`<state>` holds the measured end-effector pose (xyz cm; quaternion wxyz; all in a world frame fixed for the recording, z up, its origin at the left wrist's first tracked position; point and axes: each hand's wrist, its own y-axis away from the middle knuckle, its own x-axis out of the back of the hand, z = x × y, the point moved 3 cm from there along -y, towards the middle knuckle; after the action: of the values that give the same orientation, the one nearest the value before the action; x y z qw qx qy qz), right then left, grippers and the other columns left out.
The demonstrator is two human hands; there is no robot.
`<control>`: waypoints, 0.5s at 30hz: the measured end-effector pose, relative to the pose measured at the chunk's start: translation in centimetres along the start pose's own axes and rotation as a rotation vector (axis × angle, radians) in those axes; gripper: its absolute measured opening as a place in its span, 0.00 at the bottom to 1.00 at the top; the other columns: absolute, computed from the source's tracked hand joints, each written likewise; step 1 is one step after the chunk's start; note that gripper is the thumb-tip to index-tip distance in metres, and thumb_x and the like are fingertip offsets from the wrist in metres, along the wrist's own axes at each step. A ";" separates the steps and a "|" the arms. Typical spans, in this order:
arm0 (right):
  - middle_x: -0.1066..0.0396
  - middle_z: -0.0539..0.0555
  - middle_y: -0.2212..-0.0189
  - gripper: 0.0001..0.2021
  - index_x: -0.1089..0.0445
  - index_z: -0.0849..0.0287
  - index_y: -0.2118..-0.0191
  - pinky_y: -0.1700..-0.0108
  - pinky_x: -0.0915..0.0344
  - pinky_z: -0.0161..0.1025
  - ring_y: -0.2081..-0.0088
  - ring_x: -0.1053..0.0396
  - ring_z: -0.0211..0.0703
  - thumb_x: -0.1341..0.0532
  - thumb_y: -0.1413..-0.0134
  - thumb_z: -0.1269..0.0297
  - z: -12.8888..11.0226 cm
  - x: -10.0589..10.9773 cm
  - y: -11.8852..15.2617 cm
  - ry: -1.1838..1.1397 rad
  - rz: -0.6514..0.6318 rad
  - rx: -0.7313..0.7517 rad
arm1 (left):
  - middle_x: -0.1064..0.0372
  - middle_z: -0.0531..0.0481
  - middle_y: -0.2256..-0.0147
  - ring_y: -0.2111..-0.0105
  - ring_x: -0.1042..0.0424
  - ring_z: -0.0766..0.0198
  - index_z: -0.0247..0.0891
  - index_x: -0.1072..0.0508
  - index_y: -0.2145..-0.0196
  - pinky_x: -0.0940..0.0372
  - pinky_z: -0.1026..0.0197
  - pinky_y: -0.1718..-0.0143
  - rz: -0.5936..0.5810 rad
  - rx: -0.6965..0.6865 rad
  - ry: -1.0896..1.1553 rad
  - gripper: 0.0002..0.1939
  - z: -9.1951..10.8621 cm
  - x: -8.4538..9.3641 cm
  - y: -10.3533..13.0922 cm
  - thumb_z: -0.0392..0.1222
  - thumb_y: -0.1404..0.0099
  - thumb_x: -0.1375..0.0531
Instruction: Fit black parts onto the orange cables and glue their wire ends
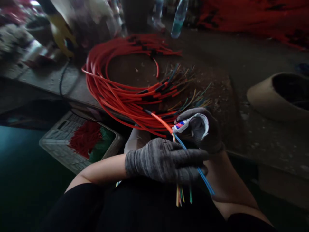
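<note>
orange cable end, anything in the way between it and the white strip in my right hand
Nothing visible: the strip in the right hand sits right by the cable end, though contact is unclear. The left hand lies below, across the blue wires.

Left gloved hand (pixel 161 159), 5 o'clock from centre: its fingers hide the middle of the blue wires (pixel 206 181), and the print on the white labelled strip (pixel 181 126) (held in the right gloved hand (pixel 205 127)) is too small to read. Clear bottle (pixel 178 24), toward 1 o'clock, and tan ring (pixel 263 95), 3 o'clock: cut off by the edges; yellow object (pixel 60 30), 10 o'clock: blurred.
</note>
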<state>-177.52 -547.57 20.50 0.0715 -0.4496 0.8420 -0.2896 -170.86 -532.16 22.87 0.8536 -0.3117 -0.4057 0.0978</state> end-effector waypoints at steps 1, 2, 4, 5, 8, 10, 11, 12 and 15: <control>0.23 0.53 0.66 0.10 0.25 0.55 0.61 0.66 0.26 0.38 0.67 0.25 0.41 0.38 0.36 0.54 -0.1 0.5 0.4 0.017 -0.058 -0.005 | 0.20 0.53 0.51 0.70 0.23 0.67 0.48 0.21 0.57 0.32 0.65 0.75 -0.062 -0.095 -0.055 0.08 0.5 -1.1 0.2 0.41 0.32 0.39; 0.23 0.53 0.66 0.10 0.25 0.55 0.60 0.66 0.27 0.37 0.68 0.26 0.40 0.37 0.36 0.54 -0.1 0.8 0.6 0.031 -0.101 0.007 | 0.21 0.52 0.50 0.72 0.25 0.68 0.47 0.20 0.58 0.35 0.65 0.78 -0.120 -0.184 -0.137 0.08 0.8 -2.0 0.3 0.41 0.31 0.40; 0.23 0.52 0.66 0.10 0.25 0.54 0.58 0.66 0.27 0.35 0.69 0.26 0.37 0.38 0.35 0.55 0.0 1.1 0.6 0.024 -0.161 0.054 | 0.22 0.47 0.49 0.75 0.28 0.68 0.44 0.21 0.56 0.39 0.65 0.82 -0.187 -0.290 -0.308 0.11 1.0 -3.3 0.3 0.41 0.29 0.43; 0.24 0.51 0.65 0.09 0.25 0.54 0.57 0.66 0.28 0.34 0.68 0.26 0.37 0.39 0.35 0.56 0.0 1.1 0.4 0.014 -0.187 0.084 | 0.22 0.46 0.49 0.75 0.28 0.68 0.43 0.20 0.55 0.39 0.64 0.82 -0.191 -0.310 -0.354 0.11 0.9 -3.5 0.1 0.42 0.29 0.43; 0.23 0.51 0.66 0.08 0.25 0.55 0.57 0.63 0.28 0.36 0.66 0.26 0.39 0.36 0.38 0.58 -0.1 0.6 -0.3 0.027 -0.354 0.154 | 0.21 0.47 0.53 0.70 0.26 0.65 0.44 0.20 0.56 0.37 0.63 0.80 -0.179 -0.365 -0.408 0.11 1.0 -3.5 -0.1 0.40 0.30 0.42; 0.23 0.52 0.68 0.08 0.24 0.57 0.60 0.64 0.28 0.36 0.67 0.26 0.39 0.34 0.40 0.59 0.2 0.4 -0.6 0.033 -0.433 0.099 | 0.20 0.48 0.55 0.71 0.26 0.66 0.44 0.19 0.56 0.37 0.63 0.80 -0.174 -0.354 -0.421 0.11 1.0 -3.5 0.0 0.40 0.30 0.42; 0.23 0.52 0.68 0.09 0.24 0.57 0.61 0.65 0.28 0.36 0.68 0.26 0.40 0.34 0.41 0.57 0.4 0.6 -0.5 0.012 -0.421 0.040 | 0.20 0.48 0.55 0.74 0.28 0.67 0.44 0.19 0.56 0.38 0.63 0.82 -0.175 -0.336 -0.424 0.12 1.1 -3.5 0.1 0.41 0.30 0.43; 0.23 0.52 0.69 0.10 0.24 0.57 0.61 0.66 0.28 0.36 0.69 0.26 0.40 0.34 0.41 0.55 0.7 0.8 -0.3 -0.026 -0.367 -0.014 | 0.20 0.49 0.55 0.76 0.29 0.68 0.44 0.20 0.55 0.40 0.63 0.83 -0.173 -0.319 -0.423 0.12 1.1 -3.5 0.2 0.41 0.30 0.43; 0.23 0.53 0.69 0.15 0.23 0.54 0.62 0.67 0.28 0.38 0.69 0.26 0.41 0.35 0.41 0.47 1.4 1.9 1.0 -0.041 -0.131 -0.103 | 0.20 0.49 0.54 0.77 0.29 0.68 0.43 0.20 0.54 0.40 0.63 0.84 -0.152 -0.307 -0.387 0.12 1.3 -3.0 0.2 0.42 0.30 0.42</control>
<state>-178.84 -549.27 19.06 0.0463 -0.5127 0.8228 -0.2409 -173.75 -532.71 21.50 0.7078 -0.3818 -0.5937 0.0282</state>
